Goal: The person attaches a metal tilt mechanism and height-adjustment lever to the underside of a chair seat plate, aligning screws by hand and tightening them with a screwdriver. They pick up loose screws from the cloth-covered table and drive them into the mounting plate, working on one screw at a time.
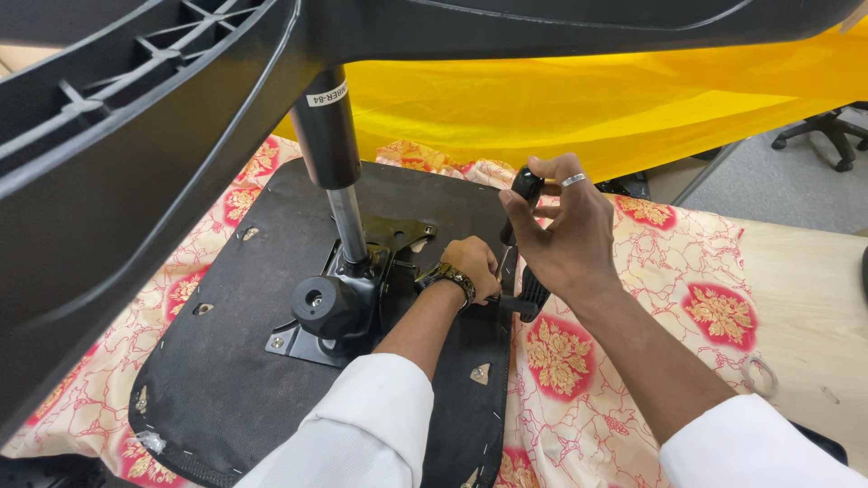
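Black seat underside (235, 361) fills the cloth; right hand (561, 235) grips handle (526, 185); left hand (470, 264) fingers hidden.

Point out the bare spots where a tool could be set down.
Free: the wooden tabletop right of the floral cloth, and the seat underside left of the tilt mechanism. Crowded: around the mechanism, where the left hand and right hand work.

The left hand (472, 264) curled over whatever it gripped beside the metal mechanism plate (362, 280), so its fingertips stayed hidden. The right hand (565, 230) covered most of a black handle (525, 187). The black chair base (136, 117) ran off the top and left edges.
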